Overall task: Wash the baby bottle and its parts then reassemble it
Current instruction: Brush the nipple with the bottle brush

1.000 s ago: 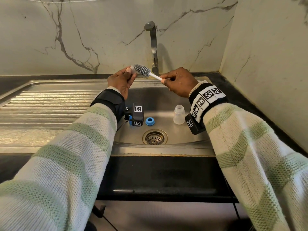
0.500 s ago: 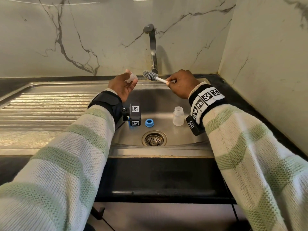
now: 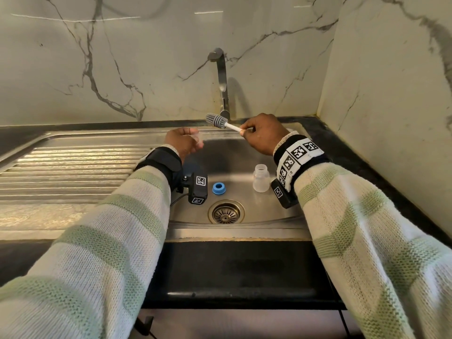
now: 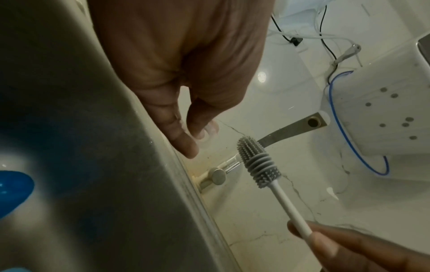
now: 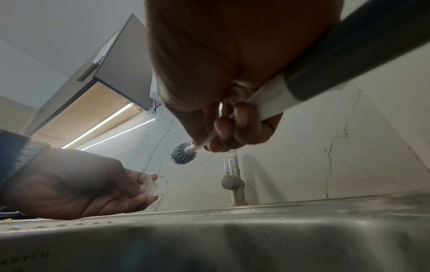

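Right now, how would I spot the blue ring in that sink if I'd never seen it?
Look into the steel sink below the tap. On its floor, just behind the round drain, lies a small blue ring, left of the clear bottle. It is the only blue part there, low and open in the middle.

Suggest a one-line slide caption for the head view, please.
Over the sink, right hand holds the brush clear of the teat in the left hand.
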Demonstrator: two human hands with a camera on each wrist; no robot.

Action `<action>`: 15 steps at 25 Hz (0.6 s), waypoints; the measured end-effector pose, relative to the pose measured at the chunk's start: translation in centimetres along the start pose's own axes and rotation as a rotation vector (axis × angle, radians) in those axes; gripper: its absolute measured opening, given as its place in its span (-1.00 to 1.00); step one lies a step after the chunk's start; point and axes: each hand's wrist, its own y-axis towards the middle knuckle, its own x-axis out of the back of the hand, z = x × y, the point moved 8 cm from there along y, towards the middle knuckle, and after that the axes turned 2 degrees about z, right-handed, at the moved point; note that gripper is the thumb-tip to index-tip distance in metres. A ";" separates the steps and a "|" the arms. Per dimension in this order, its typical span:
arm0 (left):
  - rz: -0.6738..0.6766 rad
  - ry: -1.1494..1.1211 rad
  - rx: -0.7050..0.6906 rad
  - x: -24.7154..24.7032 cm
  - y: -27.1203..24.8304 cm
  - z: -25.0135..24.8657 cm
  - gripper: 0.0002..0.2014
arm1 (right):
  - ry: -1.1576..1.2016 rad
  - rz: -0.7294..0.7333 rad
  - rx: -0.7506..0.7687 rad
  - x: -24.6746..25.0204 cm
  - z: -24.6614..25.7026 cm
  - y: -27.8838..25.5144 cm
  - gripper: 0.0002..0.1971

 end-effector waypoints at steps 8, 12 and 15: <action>-0.069 0.112 0.021 -0.1 -0.3 0.0 -0.79 | 0.038 0.126 0.049 -1.1 0.7 -0.5 -0.77; -0.006 -0.050 0.093 -0.6 -0.2 0.3 -0.88 | 0.028 0.136 0.053 -1.2 0.7 -0.4 -0.76; 0.024 -0.031 0.090 -1.6 -0.3 0.3 -0.87 | 0.026 0.113 0.031 -1.2 0.3 -0.3 -0.76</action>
